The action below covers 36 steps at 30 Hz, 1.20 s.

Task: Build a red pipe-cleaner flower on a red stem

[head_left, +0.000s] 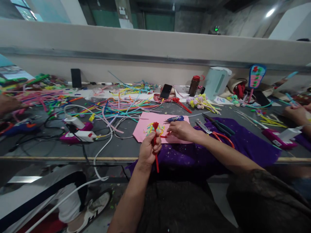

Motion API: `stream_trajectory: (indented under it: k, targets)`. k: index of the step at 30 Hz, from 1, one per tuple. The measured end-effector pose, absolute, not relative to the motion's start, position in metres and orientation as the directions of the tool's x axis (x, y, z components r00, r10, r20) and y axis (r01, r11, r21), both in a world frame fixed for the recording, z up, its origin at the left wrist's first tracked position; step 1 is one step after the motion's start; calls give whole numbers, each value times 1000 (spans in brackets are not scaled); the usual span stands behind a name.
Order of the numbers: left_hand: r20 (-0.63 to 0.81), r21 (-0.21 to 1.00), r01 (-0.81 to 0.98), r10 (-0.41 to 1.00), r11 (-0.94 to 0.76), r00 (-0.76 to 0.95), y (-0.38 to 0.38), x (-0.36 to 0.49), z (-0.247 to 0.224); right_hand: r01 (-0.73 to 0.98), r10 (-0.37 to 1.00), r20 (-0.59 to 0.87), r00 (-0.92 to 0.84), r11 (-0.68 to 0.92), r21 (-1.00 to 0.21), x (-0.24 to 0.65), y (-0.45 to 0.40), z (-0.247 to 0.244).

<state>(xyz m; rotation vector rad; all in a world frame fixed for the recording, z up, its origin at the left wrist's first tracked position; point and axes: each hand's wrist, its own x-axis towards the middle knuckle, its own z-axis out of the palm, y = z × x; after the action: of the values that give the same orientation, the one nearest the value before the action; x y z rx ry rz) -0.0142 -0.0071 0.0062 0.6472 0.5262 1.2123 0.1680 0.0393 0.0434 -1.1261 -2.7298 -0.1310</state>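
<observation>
My left hand [148, 149] is closed around the stem of a red pipe-cleaner flower [155, 125], its head up and its red tail hanging below my fist. On the right, my right hand [179, 130] reaches over a pink sheet [145, 119] with its fingers pinched at a short red strip [165, 135]. Small yellow and green snippets [148, 128] lie on the sheet behind the flower. A blue glue gun [175, 119] rests just beyond my right hand. Beneath my right forearm a purple cloth [189, 157] covers the table's front.
Red-handled scissors [204, 126] and dark pliers [222, 125] lie on the right. Pipe cleaners [128, 105], white cables [110, 137] and a purple power strip [79, 132] are left. A kettle [217, 83] and bottle [194, 85] stand behind. Other people's hands show at both edges.
</observation>
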Motion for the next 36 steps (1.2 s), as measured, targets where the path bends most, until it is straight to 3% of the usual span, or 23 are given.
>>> stream_trajectory:
  k: [5,10,15,20,23,25,30,36]
  targets:
    - [-27,780,-599,966,180,255,-9,-10,4,700,693,93,-714,706,112,153,47,29]
    - [-32,830,-534,968,165,250,-8,-8,2,727,705,178,-686,675,127,154,45,24]
    - [-41,832,-525,963,179,265,-6,-9,-1,778,751,288,-594,627,-29,167,40,30]
    - [-41,834,-523,965,177,261,-7,-8,0,670,739,434,-515,663,-333,184,33,28]
    - [-54,840,-511,966,180,252,-8,-7,1,589,720,497,-484,688,-424,193,30,29]
    - [-56,846,-502,967,179,249,-8,-7,1,557,728,491,-478,684,-472,198,29,32]
    - [-55,859,-482,967,172,248,-8,-6,2,420,848,389,-361,520,-744,201,26,38]
    - [-76,884,-433,968,176,238,-7,-3,4,323,896,372,-243,436,-840,198,26,40]
